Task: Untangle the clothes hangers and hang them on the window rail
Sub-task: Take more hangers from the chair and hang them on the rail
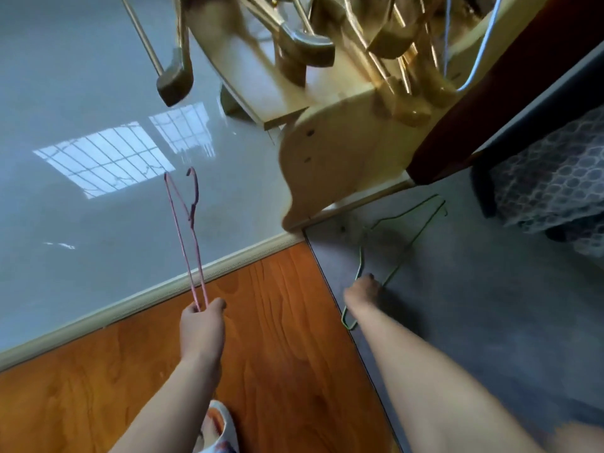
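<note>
My left hand [203, 325] pinches one end of a pink wire hanger [185, 237], which points away from me with its hook at the far end. My right hand [362, 297] grips a green wire hanger [397, 253] that reaches out over the grey surface, one corner of it poking out below my wrist. The two hangers are apart. Several gold and wooden hangers [385, 50] hang blurred at the top of the view, along with a pale blue wire one [480, 57]. No window rail is in view.
A pale wooden piece of furniture [327, 165] stands ahead in the middle. A glossy grey floor [81, 93] lies to the left and an orange wood panel [287, 338] below my arms. A patterned cloth [555, 178] lies at the right, and a slipper [217, 426] is near the bottom edge.
</note>
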### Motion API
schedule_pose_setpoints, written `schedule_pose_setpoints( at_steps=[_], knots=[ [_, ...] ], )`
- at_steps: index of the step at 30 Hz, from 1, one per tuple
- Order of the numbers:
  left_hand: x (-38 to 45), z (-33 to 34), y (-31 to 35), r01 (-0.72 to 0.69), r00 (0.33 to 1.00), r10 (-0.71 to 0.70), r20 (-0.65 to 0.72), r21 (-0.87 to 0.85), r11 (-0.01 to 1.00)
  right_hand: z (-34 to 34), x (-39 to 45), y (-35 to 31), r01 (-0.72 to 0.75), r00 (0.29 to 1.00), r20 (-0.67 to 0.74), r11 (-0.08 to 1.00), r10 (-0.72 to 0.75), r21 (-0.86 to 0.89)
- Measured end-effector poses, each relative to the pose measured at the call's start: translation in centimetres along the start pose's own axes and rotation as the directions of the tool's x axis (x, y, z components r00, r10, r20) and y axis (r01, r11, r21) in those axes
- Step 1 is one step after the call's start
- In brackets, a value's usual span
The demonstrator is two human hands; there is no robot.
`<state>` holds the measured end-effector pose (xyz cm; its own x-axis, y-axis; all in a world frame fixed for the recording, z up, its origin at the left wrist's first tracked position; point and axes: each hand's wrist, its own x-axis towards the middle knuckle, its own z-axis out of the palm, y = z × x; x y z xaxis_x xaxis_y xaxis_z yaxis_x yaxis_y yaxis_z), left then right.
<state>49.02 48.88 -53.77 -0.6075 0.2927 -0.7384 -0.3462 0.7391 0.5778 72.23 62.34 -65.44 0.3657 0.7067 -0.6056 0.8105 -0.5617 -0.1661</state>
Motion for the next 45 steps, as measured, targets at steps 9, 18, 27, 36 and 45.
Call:
schedule_pose_setpoints(
  at_steps=[9, 18, 27, 36, 45],
  knots=[
    [1.4, 0.2, -1.8, 0.109, 0.994, -0.108, 0.022, -0.036, 0.993, -0.3, 0.8, -0.1, -0.029, 0.993, -0.114, 0.999, 0.025, -0.034],
    [-16.3, -10.9, 6.3, 0.321, 0.946, -0.312, 0.087, -0.126, 0.939, -18.4, -15.4, 1.5, 0.002, 0.995, -0.100, 0.968, -0.028, -0.252],
    [-40.5, -30.2, 19.5, 0.102, 0.959, -0.099, 0.264, 0.004, 0.995, -42.3, -40.4, -1.8, 0.739, 0.455, 0.270, 0.190, -0.849, -0.647],
    [-55.1, -37.4, 26.8, 0.040, 0.647, 0.217, 0.731, -0.317, 0.948, -53.5, -52.3, -15.9, 0.680, -0.206, 0.640, -0.579, -0.740, -0.451],
    [-55.1, -46.0, 34.9, -0.001, 0.503, 0.517, 0.692, -0.598, 0.802, -53.9, -60.9, -28.0, 0.665, -0.269, 0.536, -0.557, -0.800, -0.498]
  ],
)
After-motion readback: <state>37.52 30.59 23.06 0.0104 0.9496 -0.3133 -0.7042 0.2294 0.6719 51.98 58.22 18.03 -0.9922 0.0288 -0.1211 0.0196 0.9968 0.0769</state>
